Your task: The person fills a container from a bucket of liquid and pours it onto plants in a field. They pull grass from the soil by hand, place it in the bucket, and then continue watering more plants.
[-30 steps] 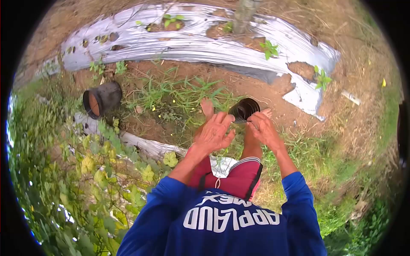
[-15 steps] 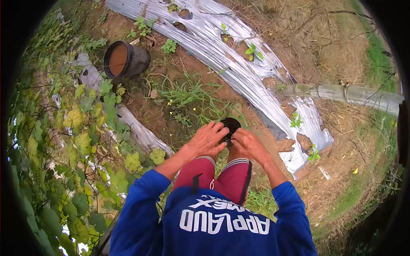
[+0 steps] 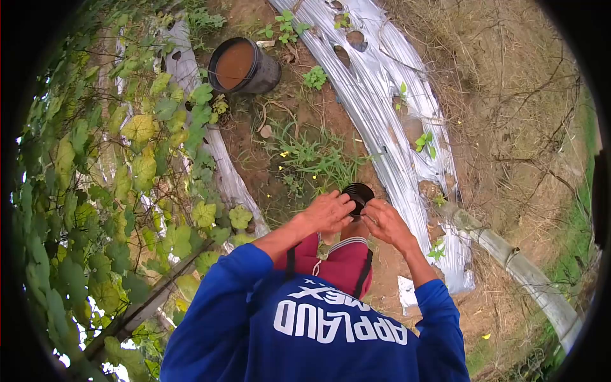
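A black, round, ribbed can [image 3: 360, 193] is in front of my body, its open mouth facing up toward me. My left hand [image 3: 330, 211] is closed with curled fingers on the can's left rim. On the opposite side, my right hand [image 3: 387, 223] has thumb and fingertips pinched together at the can's lower right rim. The can's lower part is hidden by my hands and legs. Just beyond it grows a tuft of green grass [image 3: 324, 156].
Farther off, a black bucket [image 3: 266, 73] holds brown water. Silvery plastic mulch [image 3: 382, 121] with planting holes and seedlings runs along the right. A bamboo pole [image 3: 509, 251] lies at the lower right. Leafy vines [image 3: 140, 165] crowd the left side.
My view has turned, so the bucket, mulch and pole appear shifted and rotated. Both hands remain at the can; the right fingers have shifted slightly at its rim.
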### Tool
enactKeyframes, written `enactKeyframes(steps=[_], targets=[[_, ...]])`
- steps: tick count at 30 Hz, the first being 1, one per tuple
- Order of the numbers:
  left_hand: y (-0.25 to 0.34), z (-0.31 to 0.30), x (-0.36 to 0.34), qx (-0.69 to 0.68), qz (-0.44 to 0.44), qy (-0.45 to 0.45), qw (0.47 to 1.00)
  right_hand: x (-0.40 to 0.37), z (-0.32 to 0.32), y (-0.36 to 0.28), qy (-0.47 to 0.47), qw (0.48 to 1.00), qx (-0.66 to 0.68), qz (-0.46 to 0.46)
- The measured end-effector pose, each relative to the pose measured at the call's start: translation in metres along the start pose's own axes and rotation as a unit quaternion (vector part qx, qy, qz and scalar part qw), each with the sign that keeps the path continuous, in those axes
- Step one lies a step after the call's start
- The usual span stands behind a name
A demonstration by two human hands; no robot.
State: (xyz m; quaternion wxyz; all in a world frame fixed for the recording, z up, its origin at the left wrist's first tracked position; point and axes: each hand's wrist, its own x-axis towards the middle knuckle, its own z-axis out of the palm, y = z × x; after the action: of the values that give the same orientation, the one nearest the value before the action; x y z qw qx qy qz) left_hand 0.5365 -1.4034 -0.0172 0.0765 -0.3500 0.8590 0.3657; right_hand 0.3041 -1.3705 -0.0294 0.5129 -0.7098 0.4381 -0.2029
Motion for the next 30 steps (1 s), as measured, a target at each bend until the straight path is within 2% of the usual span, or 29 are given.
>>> enactKeyframes(steps=[3, 5, 7, 11, 14, 19, 24, 27, 30], targets=[[-0.014, -0.008, 0.009, -0.021, -0.006, 0.010, 1.000, 0.024, -0.018, 0.000, -0.017, 0.999, -0.023, -0.031], [-0.025, -0.006, 0.013, -0.033, 0.015, 0.029, 0.999, 0.039, -0.016, -0.002, -0.072, 0.995, -0.061, 0.023], [-0.030, -0.019, 0.017, -0.046, -0.017, 0.033, 0.998, 0.059, -0.004, -0.003, -0.085, 0.989, -0.119, 0.015], [-0.061, -0.031, 0.014, -0.079, -0.107, 0.068, 0.989, 0.110, 0.007, -0.011, -0.065, 0.996, -0.066, -0.009], [-0.089, -0.057, 0.008, -0.097, -0.120, 0.091, 0.984, 0.149, 0.013, -0.016, -0.059, 0.997, -0.051, -0.002], [-0.156, -0.072, 0.009, -0.132, -0.103, 0.083, 0.982, 0.216, 0.025, -0.012, -0.052, 0.996, -0.075, -0.015], [-0.243, -0.086, 0.013, -0.158, -0.044, 0.054, 0.985, 0.287, 0.037, -0.014, -0.088, 0.989, -0.104, 0.060], [-0.285, -0.115, 0.000, -0.162, -0.039, 0.090, 0.982, 0.346, 0.038, -0.025, -0.103, 0.985, -0.114, 0.072], [-0.326, -0.135, -0.006, -0.151, -0.055, 0.081, 0.984, 0.404, 0.043, -0.035, -0.121, 0.985, -0.114, 0.048]])
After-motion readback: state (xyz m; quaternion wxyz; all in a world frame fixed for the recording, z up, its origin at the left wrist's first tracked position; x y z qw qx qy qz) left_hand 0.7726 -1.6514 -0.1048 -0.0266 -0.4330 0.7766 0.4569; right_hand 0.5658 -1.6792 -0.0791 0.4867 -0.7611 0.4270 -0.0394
